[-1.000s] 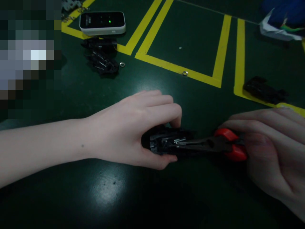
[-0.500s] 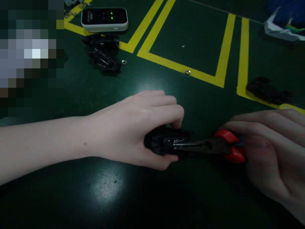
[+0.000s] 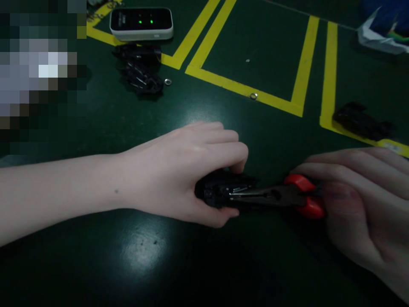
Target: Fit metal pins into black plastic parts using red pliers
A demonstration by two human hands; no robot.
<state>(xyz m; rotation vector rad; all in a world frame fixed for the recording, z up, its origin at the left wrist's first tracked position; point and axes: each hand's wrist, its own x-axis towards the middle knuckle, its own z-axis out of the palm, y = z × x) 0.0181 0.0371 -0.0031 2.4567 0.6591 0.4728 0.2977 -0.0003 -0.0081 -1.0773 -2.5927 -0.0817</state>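
Note:
My left hand [image 3: 194, 170] is closed around a black plastic part [image 3: 214, 192], thumb on the near side and fingers on the far side, holding it at the table surface. Thin shiny metal pieces show in the part's open top. From the right, my right hand [image 3: 358, 200] grips needle-nose pliers [image 3: 268, 195] with red handles. The pliers' long jaws lie over the black part, their tips at the metal pieces. Whether the tips pinch anything is too dark to tell.
Beyond my left hand lie black plastic parts [image 3: 140, 76] and a small metal ring [image 3: 168, 82]. Another ring [image 3: 253, 96] rests on yellow tape [image 3: 223, 84]. A white-edged device [image 3: 142, 24] with green lights stands behind. At right are a black piece [image 3: 362, 121] and a white bag [image 3: 377, 40].
The pliers and my right hand have shifted slightly left, the jaw tips reaching a little farther over the black part. My left hand keeps its hold.

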